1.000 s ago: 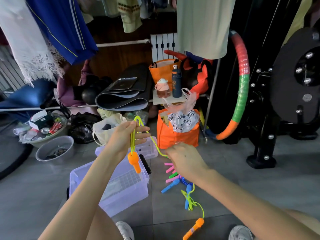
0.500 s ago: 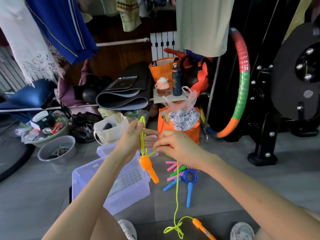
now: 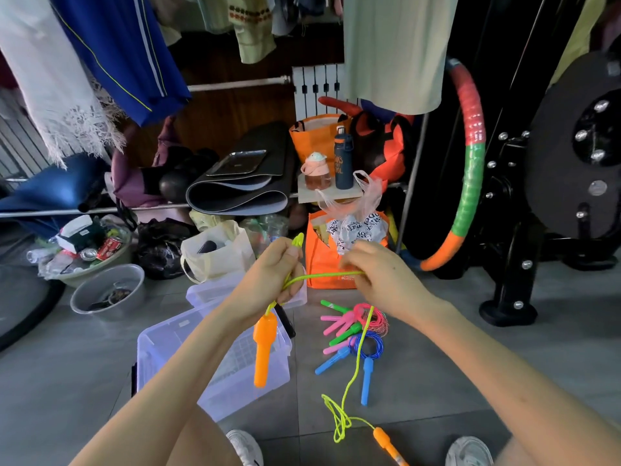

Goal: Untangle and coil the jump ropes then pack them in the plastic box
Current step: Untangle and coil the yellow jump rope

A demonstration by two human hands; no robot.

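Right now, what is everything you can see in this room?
Jump rope with plastic handles: one, yellow-green cord, orange handles; in both hands, trailing to the floor.
Other jump ropes: a pile, count unclear; pink, green, blue; floor below right hand.
Clear plastic box: one, transparent; floor, lower left.
Fabric bag: one, orange; behind the hands.
Padded hoop: one, red, green, orange; leaning, right.
Metal basin: one, grey; floor, left.
Drinking bottle: one, dark blue; shelf, centre.
Rolled mat: one, dark grey; shelf, centre left.
Left hand: one; grips rope loops.
Right hand: one; pinches the cord.
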